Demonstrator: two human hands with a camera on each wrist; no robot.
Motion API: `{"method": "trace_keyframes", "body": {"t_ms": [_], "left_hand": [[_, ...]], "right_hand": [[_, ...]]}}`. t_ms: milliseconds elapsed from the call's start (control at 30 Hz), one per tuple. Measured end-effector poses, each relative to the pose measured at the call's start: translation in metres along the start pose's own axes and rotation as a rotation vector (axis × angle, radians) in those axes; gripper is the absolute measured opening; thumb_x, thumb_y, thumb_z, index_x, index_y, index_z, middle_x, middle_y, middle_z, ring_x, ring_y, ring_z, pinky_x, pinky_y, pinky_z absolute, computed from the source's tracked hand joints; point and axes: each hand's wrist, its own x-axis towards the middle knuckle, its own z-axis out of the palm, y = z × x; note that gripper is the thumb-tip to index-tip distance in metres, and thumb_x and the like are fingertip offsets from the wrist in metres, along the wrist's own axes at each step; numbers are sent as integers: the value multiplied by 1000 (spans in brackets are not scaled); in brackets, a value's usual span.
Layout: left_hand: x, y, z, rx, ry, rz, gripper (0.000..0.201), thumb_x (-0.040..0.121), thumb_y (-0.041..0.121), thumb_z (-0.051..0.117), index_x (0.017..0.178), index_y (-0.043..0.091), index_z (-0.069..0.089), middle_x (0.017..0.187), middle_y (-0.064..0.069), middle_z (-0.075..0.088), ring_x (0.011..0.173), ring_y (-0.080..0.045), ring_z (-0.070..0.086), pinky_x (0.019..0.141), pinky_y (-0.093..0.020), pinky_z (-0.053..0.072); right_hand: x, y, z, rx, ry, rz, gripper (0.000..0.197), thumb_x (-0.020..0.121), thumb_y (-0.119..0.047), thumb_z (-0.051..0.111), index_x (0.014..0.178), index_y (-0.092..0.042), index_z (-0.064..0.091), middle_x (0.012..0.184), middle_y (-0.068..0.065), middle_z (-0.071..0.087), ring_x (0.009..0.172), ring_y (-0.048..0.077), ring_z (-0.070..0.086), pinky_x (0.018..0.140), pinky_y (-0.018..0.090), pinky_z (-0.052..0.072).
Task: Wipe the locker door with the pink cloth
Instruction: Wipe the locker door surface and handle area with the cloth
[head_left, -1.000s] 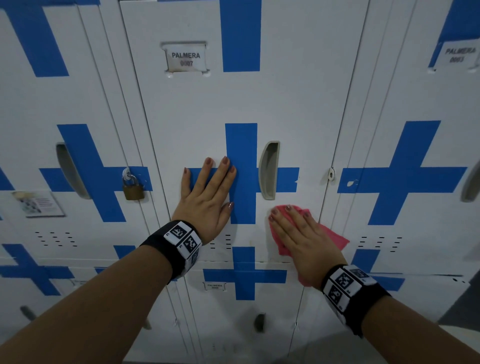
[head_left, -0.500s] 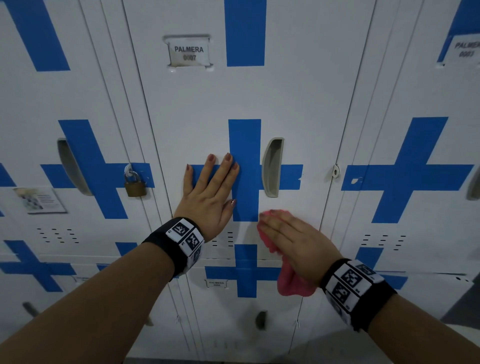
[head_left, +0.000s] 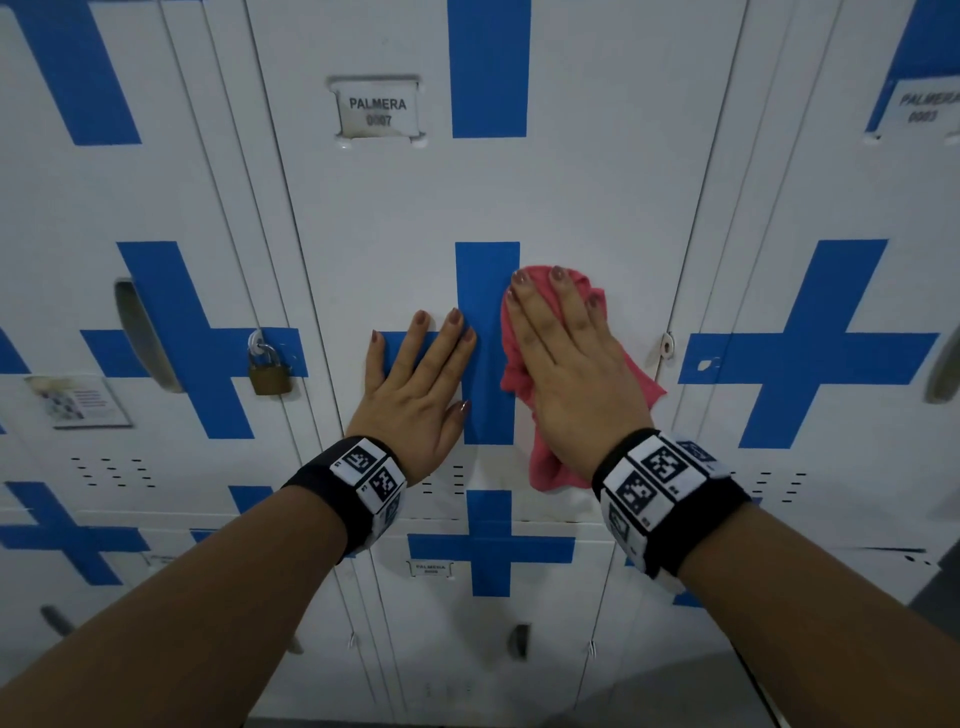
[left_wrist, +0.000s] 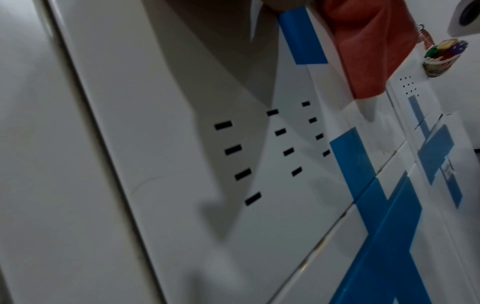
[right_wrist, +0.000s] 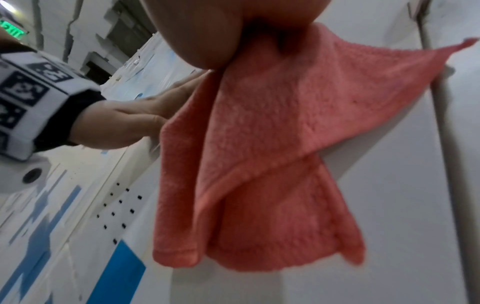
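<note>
Your right hand (head_left: 569, 364) lies flat with fingers straight, pressing the pink cloth (head_left: 524, 358) against the locker door (head_left: 597, 197), just right of the upright bar of the blue cross (head_left: 485, 291). A second ago that hand and cloth sat lower, below the cross's right arm; they have since swept up over the recessed handle, which is now hidden beneath them. So the wipe is climbing, and the door's upper part is probably still to do. Your left hand (head_left: 415, 379) stays spread flat left of the cross, holding nothing. Count: one cloth, two hands, one padlock (head_left: 269, 371) on the neighbouring door, left of the cross.
</note>
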Motion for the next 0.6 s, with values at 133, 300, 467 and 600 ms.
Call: {"method": "trace_keyframes", "body": {"t_ms": [133, 300, 467, 600], "left_hand": [[0, 0, 1, -2, -7, -3, 76, 90, 41, 35, 149, 21, -9, 156, 5, -19, 144, -22, -15, 113, -51, -10], [0, 0, 0, 3, -1, 0, 76, 90, 41, 35, 149, 21, -9, 156, 5, -19, 144, -22, -15, 113, -50, -12], [0, 0, 0, 11, -10, -2, 77, 90, 41, 35, 149, 21, -10, 156, 4, -20, 144, -23, -15, 113, -51, -11], [0, 0, 0, 19, -11, -4, 77, 90, 41, 35, 149, 21, -10, 156, 3, -20, 144, -24, -14, 113, -51, -10]], "right_hand": [[-12, -3, 8, -71, -68, -69, 78, 87, -21, 56, 148, -6, 10, 157, 9, 5, 144, 30, -3, 116, 48, 2], [-32, -7, 22, -87, -119, -116, 89, 78, -19, 59, 148, -5, 5, 156, 7, 1, 144, 29, -1, 116, 47, 2], [-49, -8, 32, -86, -208, -147, 86, 75, -25, 40, 147, -6, -4, 157, 10, -5, 143, 30, -8, 115, 49, 2], [-62, -7, 46, -70, -203, -155, 87, 74, -23, 41, 147, -5, -3, 156, 12, -3, 143, 31, -9, 114, 49, 0]]}}
